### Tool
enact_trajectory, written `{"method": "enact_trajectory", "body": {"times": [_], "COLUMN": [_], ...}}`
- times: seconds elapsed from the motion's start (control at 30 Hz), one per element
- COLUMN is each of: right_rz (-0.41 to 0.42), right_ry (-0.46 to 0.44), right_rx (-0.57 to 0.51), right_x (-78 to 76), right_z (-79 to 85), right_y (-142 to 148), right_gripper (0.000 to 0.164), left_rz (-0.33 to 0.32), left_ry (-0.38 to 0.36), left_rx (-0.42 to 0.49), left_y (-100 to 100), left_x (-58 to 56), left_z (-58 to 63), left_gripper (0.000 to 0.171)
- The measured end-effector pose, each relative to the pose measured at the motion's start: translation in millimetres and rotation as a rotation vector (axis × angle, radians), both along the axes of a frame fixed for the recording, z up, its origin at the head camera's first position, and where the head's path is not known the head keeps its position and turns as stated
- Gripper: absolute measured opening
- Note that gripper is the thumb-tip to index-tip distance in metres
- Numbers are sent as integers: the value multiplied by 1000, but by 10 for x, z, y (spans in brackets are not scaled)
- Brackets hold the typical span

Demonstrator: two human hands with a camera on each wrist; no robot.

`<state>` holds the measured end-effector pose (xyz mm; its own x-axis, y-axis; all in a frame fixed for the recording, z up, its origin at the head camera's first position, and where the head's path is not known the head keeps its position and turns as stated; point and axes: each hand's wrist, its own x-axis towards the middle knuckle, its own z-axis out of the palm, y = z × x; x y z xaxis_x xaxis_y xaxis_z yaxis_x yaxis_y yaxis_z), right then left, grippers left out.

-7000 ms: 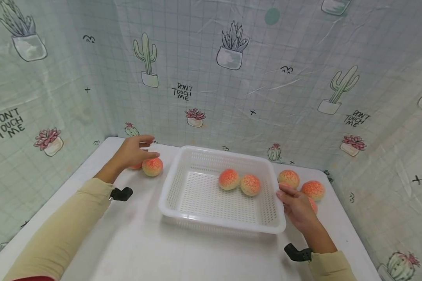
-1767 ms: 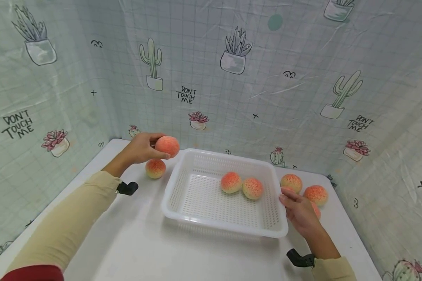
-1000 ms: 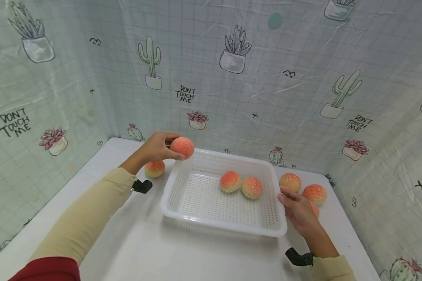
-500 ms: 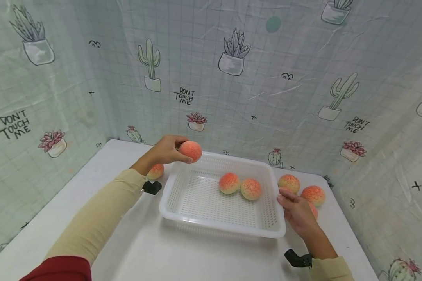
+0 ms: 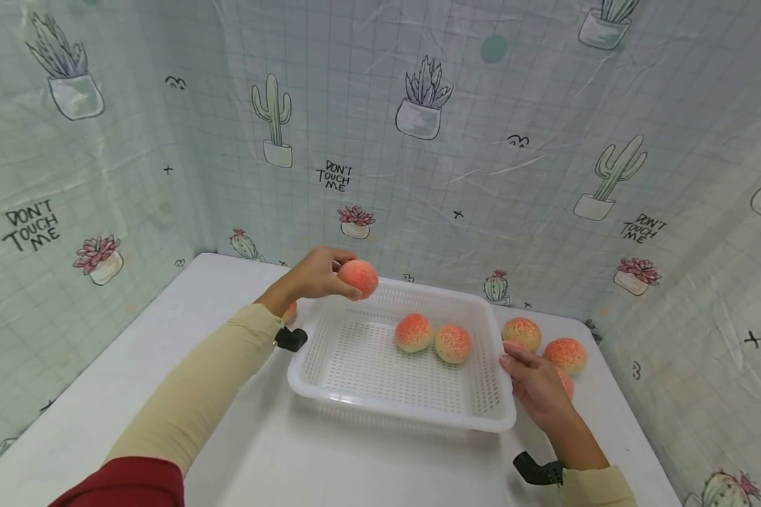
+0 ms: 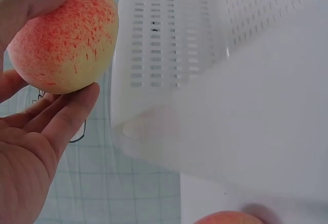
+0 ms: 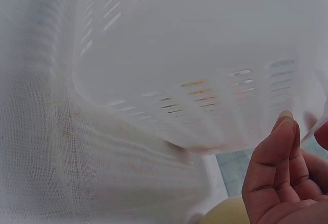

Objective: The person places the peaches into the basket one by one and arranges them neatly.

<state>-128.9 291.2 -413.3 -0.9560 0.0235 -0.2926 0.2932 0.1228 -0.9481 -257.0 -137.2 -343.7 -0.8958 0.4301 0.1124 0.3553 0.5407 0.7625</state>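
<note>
My left hand (image 5: 323, 273) grips a red-speckled peach (image 5: 358, 279) between thumb and fingers, above the back left rim of a white plastic basket (image 5: 399, 408). In the left wrist view, the thumb lies over one side of the peach (image 6: 66, 44) and fingers support the other. Two peaches, one on the left (image 5: 414, 332) and one on the right (image 5: 453, 343), sit in the basket, towards its right side. My right hand (image 5: 541, 384) holds the basket's right rim; in the right wrist view its fingers (image 7: 274, 167) are bent beside the perforated wall.
Several peaches, including one near the corner (image 5: 566, 355), rest on the white table (image 5: 368, 472) right of the basket, partly behind my right hand. Another peach (image 5: 289, 312) lies to the left, mostly hidden by my left wrist. A patterned curtain (image 5: 355, 127) encloses the back and sides.
My left hand has picked up a peach from the table's left side and carried it rightward over the basket's rim. My right hand has stayed at the basket.
</note>
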Motion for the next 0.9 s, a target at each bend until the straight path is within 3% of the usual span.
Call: {"method": "enact_trajectory", "body": {"times": [0.4, 0.7, 0.9], "right_rz": [1, -7, -11], "right_ry": [3, 4, 6], "right_rx": [-21, -24, -25], "right_x": [10, 8, 3], "right_z": [11, -5, -8], "right_y": [-5, -10, -17], "right_gripper": [67, 66, 66], "left_rz": [-29, 11, 36], "left_ry": [23, 35, -9], "left_rx": [-39, -91, -150], "left_y": [153, 259, 337], "left_x": [-4, -38, -13], "left_z": [22, -31, -56], "left_gripper": [42, 45, 47]}}
